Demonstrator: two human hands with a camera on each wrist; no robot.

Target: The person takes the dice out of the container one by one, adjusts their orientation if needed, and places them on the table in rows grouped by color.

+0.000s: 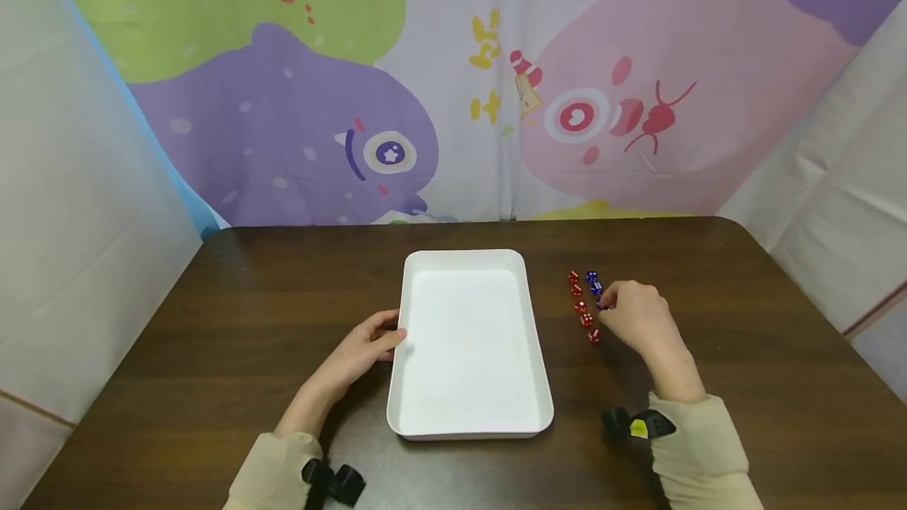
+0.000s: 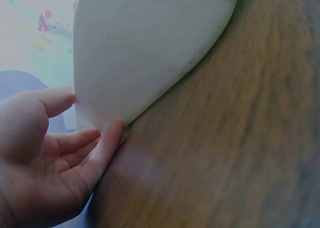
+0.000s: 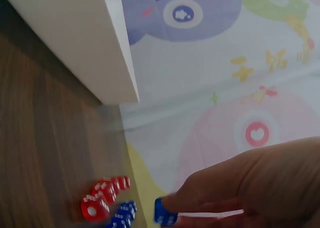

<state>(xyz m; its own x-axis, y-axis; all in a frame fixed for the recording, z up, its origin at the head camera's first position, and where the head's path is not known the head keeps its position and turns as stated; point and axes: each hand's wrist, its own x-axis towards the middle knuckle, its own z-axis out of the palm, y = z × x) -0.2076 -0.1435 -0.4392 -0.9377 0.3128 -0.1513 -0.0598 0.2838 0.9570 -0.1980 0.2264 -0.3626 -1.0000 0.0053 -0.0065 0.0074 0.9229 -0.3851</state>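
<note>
A white rectangular tray [image 1: 471,345] lies in the middle of the table. At its left side my left hand [image 1: 361,351] holds the edge, thumb over the rim and fingers against the outer wall [image 2: 150,47]. My right hand [image 1: 640,319] is to the right of the tray and pinches a blue die [image 3: 164,213] between thumb and finger. Just past that hand, two blue dice [image 1: 592,277] sit in a line. Beside them, on the tray side, runs a row of several red dice [image 1: 581,306]. In the head view the fingers partly hide the pinched die.
The dark brown wooden table [image 1: 298,282] ends at a cartoon-print cloth [image 1: 468,140] along the back. White sheets [image 1: 85,179] hang at both sides. Each wrist wears a black camera on a strap [image 1: 333,482].
</note>
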